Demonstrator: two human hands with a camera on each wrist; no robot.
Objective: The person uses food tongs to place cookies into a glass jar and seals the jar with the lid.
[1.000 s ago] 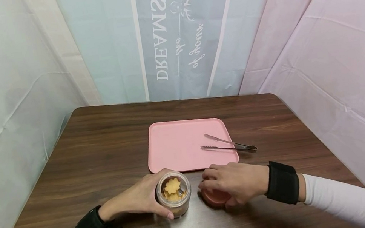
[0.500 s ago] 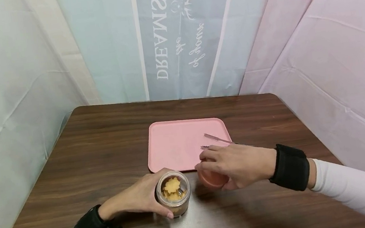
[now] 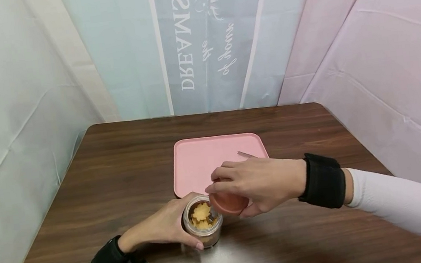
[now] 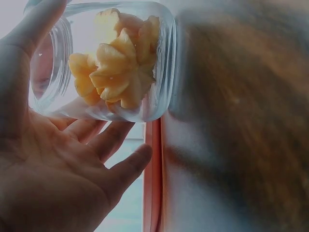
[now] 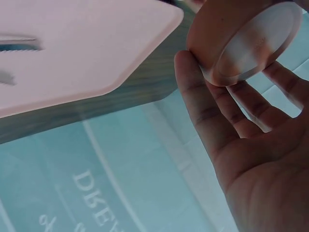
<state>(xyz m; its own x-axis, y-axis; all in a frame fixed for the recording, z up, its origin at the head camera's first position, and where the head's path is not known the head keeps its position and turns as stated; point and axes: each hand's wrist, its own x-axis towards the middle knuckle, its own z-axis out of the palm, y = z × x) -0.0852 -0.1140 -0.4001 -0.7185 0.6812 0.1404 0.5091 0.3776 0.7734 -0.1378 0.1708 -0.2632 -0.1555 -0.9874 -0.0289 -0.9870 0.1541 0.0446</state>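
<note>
A clear glass jar (image 3: 206, 233) stands uncovered on the table, holding yellow flower-shaped cookies (image 4: 118, 72). My left hand (image 3: 166, 224) grips its side, thumb in front and fingers behind. Just right of the jar's mouth, my right hand (image 3: 262, 182) holds a brown-orange lid (image 3: 228, 203) by the rim. The lid is raised and tilted beside the jar's opening. In the right wrist view the lid's pale round face (image 5: 260, 43) shows, with fingers around its edge. Metal tongs (image 3: 245, 154) lie on the pink tray, mostly hidden behind my right hand.
The pink tray (image 3: 198, 159) lies just beyond the jar on a dark wooden table (image 3: 129, 176). Behind the table hangs a printed cloth (image 3: 210, 61), with pale sheets (image 3: 9, 130) at the sides.
My right hand has lifted the lid off the table and carried it leftward to the jar's mouth, covering most of the tongs. My left hand keeps its grip on the jar.
</note>
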